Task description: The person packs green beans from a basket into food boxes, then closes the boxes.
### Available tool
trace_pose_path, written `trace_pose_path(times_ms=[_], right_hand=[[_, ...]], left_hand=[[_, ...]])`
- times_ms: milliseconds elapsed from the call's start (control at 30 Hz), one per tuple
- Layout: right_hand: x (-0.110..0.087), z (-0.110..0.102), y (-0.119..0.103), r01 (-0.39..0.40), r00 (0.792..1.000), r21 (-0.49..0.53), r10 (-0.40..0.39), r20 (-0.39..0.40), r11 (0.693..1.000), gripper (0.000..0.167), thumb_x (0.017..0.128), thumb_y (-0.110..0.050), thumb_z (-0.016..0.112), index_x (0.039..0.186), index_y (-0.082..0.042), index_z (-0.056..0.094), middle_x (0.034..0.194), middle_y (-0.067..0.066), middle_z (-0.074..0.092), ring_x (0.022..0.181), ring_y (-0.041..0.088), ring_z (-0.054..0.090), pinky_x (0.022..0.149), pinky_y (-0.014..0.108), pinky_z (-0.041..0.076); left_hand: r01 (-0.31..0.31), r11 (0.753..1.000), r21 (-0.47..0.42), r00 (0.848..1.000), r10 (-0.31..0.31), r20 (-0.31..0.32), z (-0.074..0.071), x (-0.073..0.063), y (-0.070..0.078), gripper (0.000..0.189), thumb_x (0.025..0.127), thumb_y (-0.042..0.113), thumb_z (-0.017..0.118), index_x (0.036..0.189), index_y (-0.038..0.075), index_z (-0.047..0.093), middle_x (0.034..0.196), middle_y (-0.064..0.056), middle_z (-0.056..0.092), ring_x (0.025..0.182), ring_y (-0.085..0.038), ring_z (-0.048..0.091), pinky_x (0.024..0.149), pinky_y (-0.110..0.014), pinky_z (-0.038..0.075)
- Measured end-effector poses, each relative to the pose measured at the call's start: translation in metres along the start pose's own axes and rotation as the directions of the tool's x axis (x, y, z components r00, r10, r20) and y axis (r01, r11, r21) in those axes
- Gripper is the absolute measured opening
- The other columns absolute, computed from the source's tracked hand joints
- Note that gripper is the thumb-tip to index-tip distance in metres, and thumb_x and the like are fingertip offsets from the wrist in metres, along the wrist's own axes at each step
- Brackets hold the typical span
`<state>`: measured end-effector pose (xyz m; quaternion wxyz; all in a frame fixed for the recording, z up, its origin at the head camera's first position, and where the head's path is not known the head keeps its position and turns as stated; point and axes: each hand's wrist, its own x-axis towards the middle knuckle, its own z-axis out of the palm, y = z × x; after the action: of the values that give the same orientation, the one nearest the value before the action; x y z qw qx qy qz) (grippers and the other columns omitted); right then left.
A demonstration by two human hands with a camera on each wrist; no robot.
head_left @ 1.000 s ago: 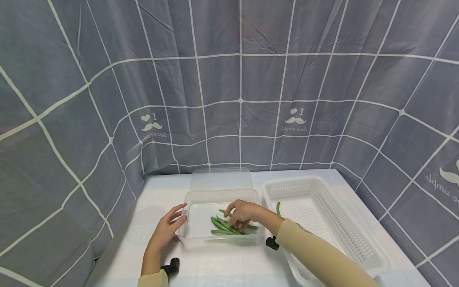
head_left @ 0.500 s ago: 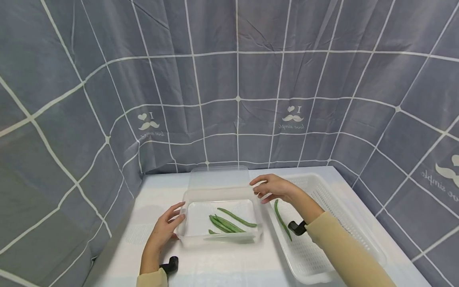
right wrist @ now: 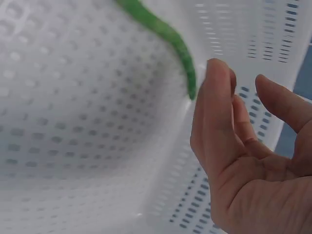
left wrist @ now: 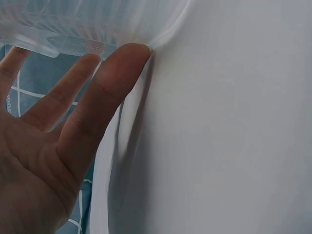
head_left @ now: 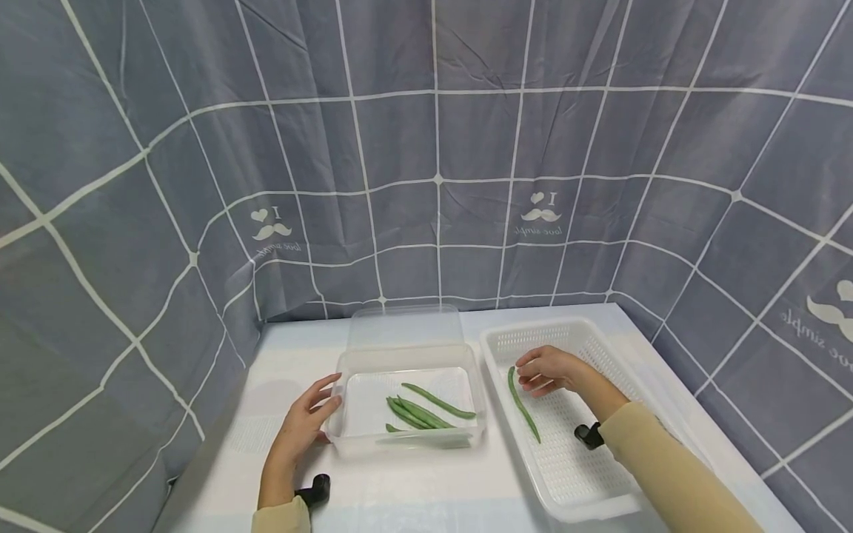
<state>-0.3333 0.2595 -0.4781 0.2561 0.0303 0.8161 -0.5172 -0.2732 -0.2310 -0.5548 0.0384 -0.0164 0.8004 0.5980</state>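
A clear plastic container (head_left: 336, 418) stands on the table, with several green beans (head_left: 426, 414) lying toward its front right. Against its left wall rest the fingers of my left hand (head_left: 303, 426); in the left wrist view the thumb is straight and its tip touches the container's edge. To the right is a white perforated basket (head_left: 566, 474), holding a single green bean (head_left: 523, 407) along its left side. My right hand (head_left: 553, 368) hovers inside the basket beside that bean's upper end. Its fingers are loosely bent and hold nothing, apart from the bean in the right wrist view.
A clear lid (head_left: 405, 326) lies flat behind the container. Grey curtain (head_left: 400, 148) with white lines encloses the back and both sides of the white table (head_left: 393, 496). The basket's raised rim stands close beside the container.
My right hand has left the beans in the container, crossed to the right and lowered into the basket. The left hand stays at the container's side.
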Motion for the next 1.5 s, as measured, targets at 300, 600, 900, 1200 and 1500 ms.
trace_pose_path(times_ms=[300, 600, 900, 1200, 1500], right_hand=[[0.004, 0.007, 0.021, -0.061, 0.998, -0.093, 0.060, -0.011, 0.994, 0.032, 0.100, -0.008, 0.068, 0.127, 0.008, 0.062, 0.096, 0.014, 0.080, 0.075, 0.015, 0.076, 0.075, 0.041, 0.064], [0.012, 0.023, 0.025, -0.083, 0.994, -0.168, 0.069, -0.088, 0.982, 0.019, 0.095, -0.008, 0.074, 0.111, 0.000, 0.067, 0.081, 0.009, 0.075, 0.067, 0.016, 0.071, 0.068, 0.042, 0.063], [0.020, 0.042, 0.023, -0.070, 0.981, -0.334, 0.004, -0.195, 0.940, 0.023, 0.086, 0.000, 0.077, 0.095, -0.006, 0.057, 0.073, 0.008, 0.067, 0.062, 0.020, 0.067, 0.057, 0.040, 0.061], [0.018, 0.050, 0.013, -0.076, 0.984, -0.301, 0.024, -0.174, 0.950, 0.031, 0.086, 0.007, 0.071, 0.113, -0.001, 0.059, 0.080, 0.012, 0.068, 0.065, 0.023, 0.068, 0.058, 0.040, 0.062], [0.013, 0.042, 0.011, -0.048, 0.999, -0.043, 0.047, -0.021, 0.998, 0.047, 0.094, -0.005, 0.073, 0.137, -0.005, 0.055, 0.081, 0.009, 0.072, 0.067, 0.017, 0.069, 0.060, 0.031, 0.062]], left_hand=[[0.001, 1.000, 0.007, 1.000, -0.001, -0.001, 0.001, -0.001, 0.001, 0.055, 0.107, 0.029, 0.065, 0.159, 0.023, 0.048, 0.164, -0.031, 0.040, 0.142, -0.055, 0.051, 0.073, -0.045, 0.064], [0.010, 1.000, 0.020, 1.000, -0.009, -0.008, 0.000, -0.001, 0.001, 0.056, 0.107, 0.030, 0.066, 0.159, 0.024, 0.048, 0.164, -0.031, 0.040, 0.143, -0.057, 0.049, 0.076, -0.047, 0.064], [0.020, 1.000, 0.016, 1.000, -0.019, -0.016, 0.000, -0.001, 0.000, 0.056, 0.107, 0.031, 0.066, 0.159, 0.024, 0.048, 0.163, -0.030, 0.041, 0.141, -0.054, 0.052, 0.076, -0.047, 0.064], [0.011, 1.000, 0.010, 1.000, -0.011, -0.013, -0.001, -0.002, 0.001, 0.055, 0.106, 0.031, 0.066, 0.158, 0.025, 0.050, 0.164, -0.029, 0.041, 0.142, -0.054, 0.051, 0.076, -0.047, 0.064], [0.018, 1.000, 0.012, 1.000, -0.018, -0.016, -0.001, -0.002, 0.003, 0.051, 0.107, 0.031, 0.066, 0.156, 0.029, 0.052, 0.165, -0.027, 0.041, 0.144, -0.054, 0.050, 0.077, -0.046, 0.064]])
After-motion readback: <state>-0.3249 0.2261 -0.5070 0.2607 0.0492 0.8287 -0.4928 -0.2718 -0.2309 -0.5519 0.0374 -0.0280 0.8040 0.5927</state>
